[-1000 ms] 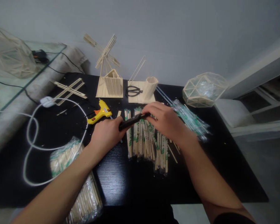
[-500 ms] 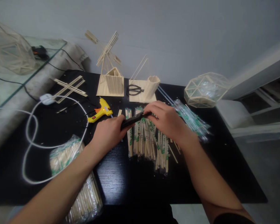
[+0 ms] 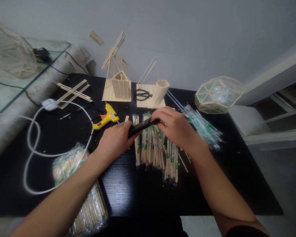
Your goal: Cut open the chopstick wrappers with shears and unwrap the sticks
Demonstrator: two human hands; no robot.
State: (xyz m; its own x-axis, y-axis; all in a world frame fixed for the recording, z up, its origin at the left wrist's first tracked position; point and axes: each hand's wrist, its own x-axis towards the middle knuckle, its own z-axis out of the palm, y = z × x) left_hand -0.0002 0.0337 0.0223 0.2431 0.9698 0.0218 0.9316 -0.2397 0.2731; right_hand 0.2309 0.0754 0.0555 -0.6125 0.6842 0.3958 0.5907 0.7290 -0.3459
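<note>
The left hand [image 3: 114, 138] is closed around the near end of a slim dark object [image 3: 139, 128], which slants up from it to the right hand [image 3: 176, 126]; what the object is cannot be told. The right hand's thumb and fingers pinch the other end, so the object bridges both hands. Below and between the hands, individually wrapped chopsticks [image 3: 151, 148] with green print lie in an uneven row, some at a slant. Just below the right wrist are a few loose sticks [image 3: 183, 163]. Just beyond the left hand, toward its left, a yellow hot glue gun [image 3: 108, 117] lies on its side. To the right of the right hand are clear plastic wrappers [image 3: 204, 126] with green print. Under and beside the left forearm sits a big clear-wrapped pack of chopsticks [image 3: 91, 210], with a looped white cable [image 3: 38, 193] crossing its upper part. Beyond the hands, black-handled scissors [image 3: 143, 95] rest on a stick panel [image 3: 148, 104], beside an open stick cylinder [image 3: 160, 93]. Farther left stands a stick windmill model [image 3: 120, 90]; well beyond the right hand is a stick-framed polyhedron [image 3: 209, 90].
</note>
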